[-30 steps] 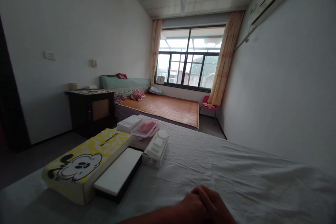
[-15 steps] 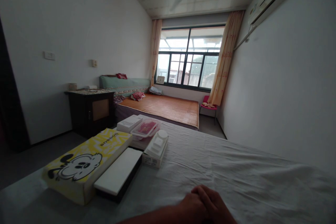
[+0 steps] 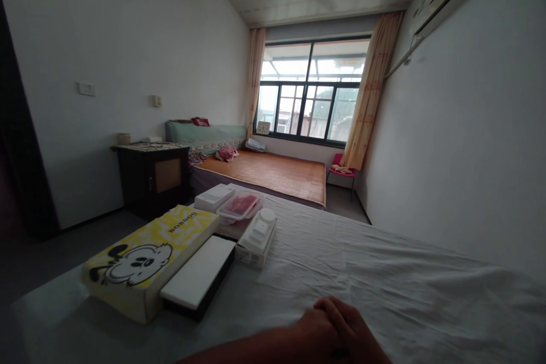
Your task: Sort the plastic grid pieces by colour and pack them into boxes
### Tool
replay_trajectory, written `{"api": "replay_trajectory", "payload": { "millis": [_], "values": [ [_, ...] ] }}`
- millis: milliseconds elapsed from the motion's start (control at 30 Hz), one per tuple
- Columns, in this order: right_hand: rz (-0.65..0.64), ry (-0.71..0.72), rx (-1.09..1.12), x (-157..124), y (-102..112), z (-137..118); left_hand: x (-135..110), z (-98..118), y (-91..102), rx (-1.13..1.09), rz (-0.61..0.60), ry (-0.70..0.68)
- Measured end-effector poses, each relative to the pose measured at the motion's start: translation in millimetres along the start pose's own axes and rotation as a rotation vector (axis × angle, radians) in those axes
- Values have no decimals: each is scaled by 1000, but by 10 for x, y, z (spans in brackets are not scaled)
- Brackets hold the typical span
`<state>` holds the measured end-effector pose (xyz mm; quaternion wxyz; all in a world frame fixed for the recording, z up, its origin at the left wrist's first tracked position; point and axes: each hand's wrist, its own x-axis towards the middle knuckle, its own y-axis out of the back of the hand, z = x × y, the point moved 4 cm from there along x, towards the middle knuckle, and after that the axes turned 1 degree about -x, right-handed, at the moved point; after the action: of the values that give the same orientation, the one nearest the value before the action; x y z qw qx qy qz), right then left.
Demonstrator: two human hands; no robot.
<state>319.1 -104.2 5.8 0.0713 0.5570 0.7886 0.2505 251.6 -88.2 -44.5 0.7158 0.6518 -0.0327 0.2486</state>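
Observation:
At the bottom of the view my left hand [image 3: 313, 330] and my right hand [image 3: 356, 333] are folded together over the white sheet, fingers closed and overlapping. I see no object between them; their undersides are hidden. To their left, a white-topped dark box [image 3: 200, 273] lies beside a yellow and white box [image 3: 149, 264] with a cartoon dog and "BOBDOG" lettering. Farther back, a small open box [image 3: 256, 239] carries a white device with a round end. Behind it are a clear plastic container [image 3: 241, 205] with pink contents and a white carton [image 3: 214, 196]. Neither hand touches these.
A wrinkled white sheet [image 3: 333, 267] covers the surface before me. Beyond its far edge stands a bed with a brown mat [image 3: 268, 173]. A dark cabinet [image 3: 149, 176] is at the left wall, a pink chair [image 3: 340, 165] below the right curtain.
The whole scene has shifted slightly right and a little up in the view. My folded hands keep nearly the same pose, and the boxes stay in place relative to each other.

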Motion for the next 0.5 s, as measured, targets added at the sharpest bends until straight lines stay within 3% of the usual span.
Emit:
{"api": "replay_trajectory", "payload": {
  "millis": [167,300,400,500],
  "values": [
    [12,-17,-8,-8,24,122,-70,201,302,72,-34,3],
    [77,-53,43,-9,67,238,-143,250,772,80,-88,114],
    [111,-81,116,-9,60,330,-309,51,1290,123,5,326],
    [102,-114,200,-21,13,384,-627,-304,1792,311,132,607]
  ]
}}
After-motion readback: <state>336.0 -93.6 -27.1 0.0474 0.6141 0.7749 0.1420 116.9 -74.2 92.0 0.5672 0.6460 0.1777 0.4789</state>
